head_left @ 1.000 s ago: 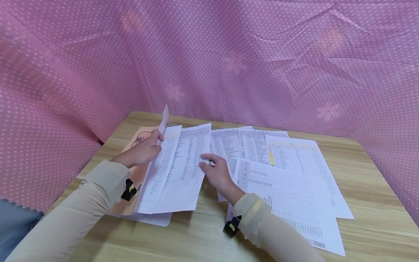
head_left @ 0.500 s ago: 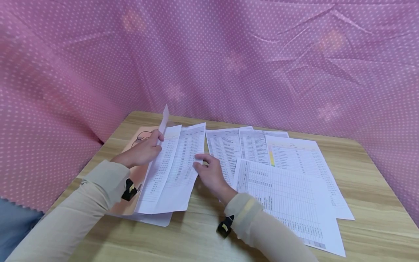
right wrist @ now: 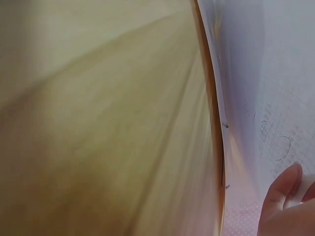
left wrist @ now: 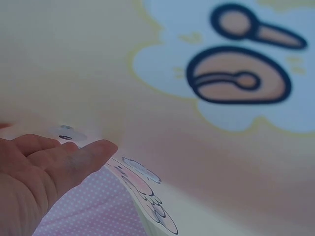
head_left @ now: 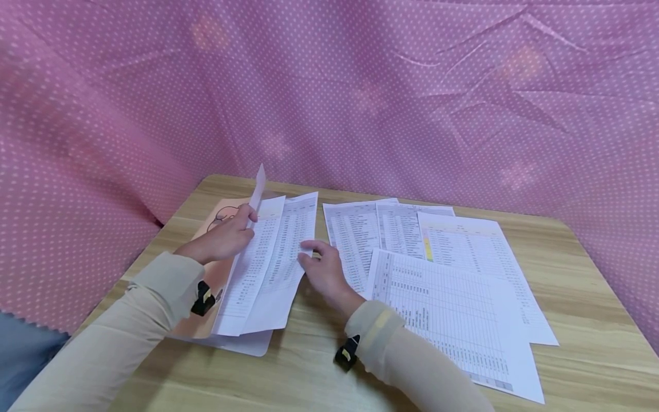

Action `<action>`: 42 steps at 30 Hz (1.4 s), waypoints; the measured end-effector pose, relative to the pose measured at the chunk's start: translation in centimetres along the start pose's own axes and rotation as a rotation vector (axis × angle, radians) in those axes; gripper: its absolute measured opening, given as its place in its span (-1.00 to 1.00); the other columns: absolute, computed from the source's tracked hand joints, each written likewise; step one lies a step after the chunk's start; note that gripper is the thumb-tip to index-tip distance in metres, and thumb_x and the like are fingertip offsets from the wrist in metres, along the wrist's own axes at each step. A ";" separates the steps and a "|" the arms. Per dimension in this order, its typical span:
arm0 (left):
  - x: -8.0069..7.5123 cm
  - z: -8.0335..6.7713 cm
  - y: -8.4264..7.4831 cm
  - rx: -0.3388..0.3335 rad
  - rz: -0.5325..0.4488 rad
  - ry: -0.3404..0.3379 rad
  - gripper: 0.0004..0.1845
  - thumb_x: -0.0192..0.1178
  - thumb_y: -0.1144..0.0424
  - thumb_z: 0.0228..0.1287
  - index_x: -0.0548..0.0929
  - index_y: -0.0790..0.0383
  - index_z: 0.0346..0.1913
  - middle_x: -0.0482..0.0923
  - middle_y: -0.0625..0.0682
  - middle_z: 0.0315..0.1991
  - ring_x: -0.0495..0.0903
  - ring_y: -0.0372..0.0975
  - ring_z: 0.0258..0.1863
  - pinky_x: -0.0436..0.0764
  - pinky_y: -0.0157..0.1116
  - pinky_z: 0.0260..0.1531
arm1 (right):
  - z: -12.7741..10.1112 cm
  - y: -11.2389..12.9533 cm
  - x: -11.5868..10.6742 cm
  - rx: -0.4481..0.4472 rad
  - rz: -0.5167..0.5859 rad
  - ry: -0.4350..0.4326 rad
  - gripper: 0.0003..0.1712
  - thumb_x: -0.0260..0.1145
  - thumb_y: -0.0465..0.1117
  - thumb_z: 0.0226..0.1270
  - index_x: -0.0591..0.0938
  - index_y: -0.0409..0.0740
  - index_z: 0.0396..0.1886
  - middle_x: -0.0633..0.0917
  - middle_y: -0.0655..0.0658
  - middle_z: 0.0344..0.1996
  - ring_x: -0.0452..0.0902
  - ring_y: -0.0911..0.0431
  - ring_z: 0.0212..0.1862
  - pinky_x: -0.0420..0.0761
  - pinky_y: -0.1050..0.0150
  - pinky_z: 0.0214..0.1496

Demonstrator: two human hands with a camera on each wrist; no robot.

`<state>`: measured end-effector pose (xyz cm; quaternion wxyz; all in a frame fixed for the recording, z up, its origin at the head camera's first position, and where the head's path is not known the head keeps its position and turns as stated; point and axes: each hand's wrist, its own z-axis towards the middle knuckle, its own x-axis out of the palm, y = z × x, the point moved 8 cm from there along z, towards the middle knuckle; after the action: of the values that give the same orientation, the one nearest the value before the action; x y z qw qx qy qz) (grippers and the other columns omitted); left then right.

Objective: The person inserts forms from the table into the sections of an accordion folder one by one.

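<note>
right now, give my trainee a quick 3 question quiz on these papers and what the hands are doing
1. True or false: the left hand rests flat on bare table.
2. Which hand pinches the right edge of the printed sheet lying over the cartoon folder: A left, B right?
3. Fill in: the loose spreadsheet pages lie on a ___ table.

Key: 1 false, it holds up a lifted sheet by the folder. 2 B, the right hand. 3 wooden.

I sit at a light wood-grain desk [head_left: 576,252] with rounded corners. Pink cloth with small white dots [head_left: 360,91] hangs creased behind and to both sides of it, evenly lit.
</note>
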<state>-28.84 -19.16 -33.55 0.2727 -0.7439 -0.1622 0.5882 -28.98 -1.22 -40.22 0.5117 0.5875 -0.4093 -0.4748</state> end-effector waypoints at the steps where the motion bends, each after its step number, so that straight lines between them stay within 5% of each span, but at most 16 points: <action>1: 0.0 0.0 0.0 -0.002 -0.002 0.002 -0.71 -0.28 0.28 0.36 0.08 0.27 0.09 0.46 0.32 -0.08 0.50 -0.02 -0.28 0.39 -0.27 -0.40 | 0.0 0.0 0.1 0.006 -0.001 0.003 -0.67 0.25 -0.28 0.25 0.61 -0.11 0.03 0.56 -0.08 0.05 0.57 0.15 -0.15 0.56 0.31 -0.18; 16: -0.1 -0.1 0.0 0.002 0.012 -0.002 -0.70 -0.27 0.29 0.37 0.09 0.28 0.10 0.43 0.32 -0.05 0.46 -0.04 -0.23 0.39 -0.24 -0.33 | 0.6 0.1 1.5 0.059 -0.041 0.030 -0.67 0.22 -0.24 0.30 0.59 -0.04 0.06 0.55 -0.06 0.05 0.59 0.17 -0.17 0.57 0.31 -0.21; 26: -0.3 -0.2 0.1 0.000 0.040 -0.017 -0.71 -0.27 0.26 0.36 0.09 0.24 0.09 0.45 0.30 -0.09 0.44 -0.04 -0.24 0.37 -0.26 -0.34 | 1.3 0.1 2.0 0.061 -0.147 -0.011 -0.69 0.24 -0.21 0.27 0.62 0.00 0.02 0.59 -0.02 0.02 0.48 0.14 0.01 0.49 0.21 0.03; 34: -0.3 -0.3 0.1 -0.016 0.029 -0.007 -0.69 -0.26 0.25 0.38 0.09 0.23 0.12 0.44 0.28 -0.06 0.45 -0.04 -0.22 0.39 -0.26 -0.33 | 1.5 0.1 3.3 0.071 -0.042 0.015 -0.68 0.22 -0.30 0.27 0.61 -0.10 0.03 0.59 -0.10 -0.08 0.57 0.15 -0.20 0.57 0.33 -0.23; 42: -0.6 -0.4 0.1 -0.027 0.039 -0.009 -0.69 -0.26 0.25 0.38 0.10 0.22 0.12 0.44 0.25 -0.06 0.44 -0.05 -0.21 0.38 -0.25 -0.31 | 1.7 0.0 4.1 0.110 -0.049 0.032 -0.67 0.21 -0.28 0.29 0.60 -0.05 0.05 0.58 -0.04 -0.14 0.55 0.16 -0.21 0.57 0.31 -0.24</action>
<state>-28.60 -19.63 -33.10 0.2500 -0.7479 -0.1569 0.5946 -29.73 -5.50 -40.83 0.4733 0.6322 -0.4119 -0.4547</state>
